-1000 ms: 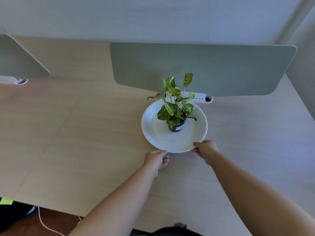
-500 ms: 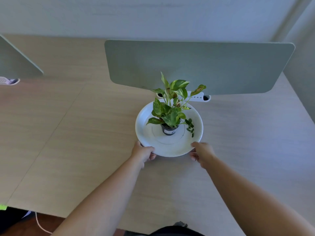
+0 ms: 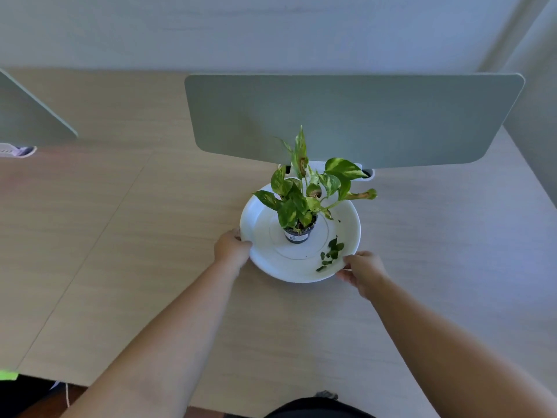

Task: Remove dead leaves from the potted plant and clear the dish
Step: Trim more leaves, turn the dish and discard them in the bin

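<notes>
A pale wood-grain desk [image 3: 150,251] fills the frame under a plain wall, with one grey-green divider panel [image 3: 346,116] at upper centre. At centre sits one white dish [image 3: 271,260] carrying one potted plant [image 3: 301,203]; its label is too small to read. Loose leaf bits [image 3: 331,251] lie lower right in the dish. The left hand [image 3: 230,248] and right hand [image 3: 363,268] each have fingers clamped on the rim

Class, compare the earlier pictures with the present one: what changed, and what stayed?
The left hand slid clockwise along the dish rim; both hands turned the dish, swinging the leaf scraps toward the right hand. The pot stayed upright at the centre.
</notes>
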The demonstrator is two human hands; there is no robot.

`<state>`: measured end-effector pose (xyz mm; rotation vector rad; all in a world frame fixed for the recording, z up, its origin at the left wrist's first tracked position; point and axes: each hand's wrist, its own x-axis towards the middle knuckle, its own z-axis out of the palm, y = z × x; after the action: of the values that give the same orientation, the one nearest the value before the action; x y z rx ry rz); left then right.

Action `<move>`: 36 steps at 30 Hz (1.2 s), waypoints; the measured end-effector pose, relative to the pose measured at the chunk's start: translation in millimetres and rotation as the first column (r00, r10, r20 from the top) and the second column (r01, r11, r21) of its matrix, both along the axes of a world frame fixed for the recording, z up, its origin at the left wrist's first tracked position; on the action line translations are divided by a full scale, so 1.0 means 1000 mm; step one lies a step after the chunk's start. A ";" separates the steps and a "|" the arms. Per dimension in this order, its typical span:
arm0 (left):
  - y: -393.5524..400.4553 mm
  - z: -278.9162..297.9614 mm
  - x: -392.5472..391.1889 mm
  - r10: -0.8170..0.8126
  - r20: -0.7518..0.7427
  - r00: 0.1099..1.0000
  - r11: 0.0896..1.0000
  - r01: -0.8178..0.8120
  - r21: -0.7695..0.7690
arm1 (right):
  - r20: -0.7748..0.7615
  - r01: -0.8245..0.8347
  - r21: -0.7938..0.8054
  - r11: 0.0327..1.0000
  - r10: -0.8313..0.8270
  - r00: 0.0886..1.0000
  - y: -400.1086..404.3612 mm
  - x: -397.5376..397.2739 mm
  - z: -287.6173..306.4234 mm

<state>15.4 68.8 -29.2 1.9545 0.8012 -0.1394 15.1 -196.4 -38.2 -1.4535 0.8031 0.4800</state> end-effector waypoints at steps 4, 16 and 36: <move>-0.033 -0.012 -0.024 0.114 0.118 0.986 0.974 -0.088 -0.209 | -0.030 0.097 0.116 0.989 -0.094 0.995 0.016 -0.013 0.002; -0.064 -0.023 -0.042 0.046 0.075 0.996 0.992 -0.037 -0.119 | -0.108 -0.156 0.127 0.979 0.170 0.979 0.034 -0.046 0.003; -0.090 -0.015 -0.012 -0.627 -0.307 0.716 0.495 0.670 0.553 | -0.359 -0.537 -0.843 -0.028 0.771 0.525 -0.003 0.005 0.008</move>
<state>3.4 -20.8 -43.8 2.8621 0.0525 -0.4362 19.9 -199.2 -29.9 -2.9991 -0.0550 0.5939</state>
